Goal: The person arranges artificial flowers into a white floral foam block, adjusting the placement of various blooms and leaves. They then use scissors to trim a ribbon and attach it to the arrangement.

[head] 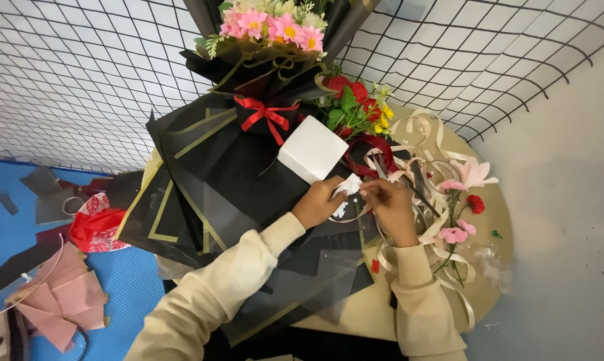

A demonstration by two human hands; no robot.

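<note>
My left hand (317, 202) and my right hand (390, 207) meet over a round table (496, 230), both pinching a small white crumpled piece (347, 187) between their fingertips. A white foam block (312, 148) stands just above my left hand. Under my arms lie black wrapping sheets with gold lines (202, 180). Both sleeves are cream coloured.
A black-wrapped bouquet of pink daisies with a red bow (270, 40) stands behind. Red and yellow flowers (357, 107), beige ribbon curls (419, 134) and loose pink flowers (459, 194) lie to the right. Pink paper (61, 294) and a red bag (94, 227) lie on the blue floor. Wire mesh (81, 73) backs the scene.
</note>
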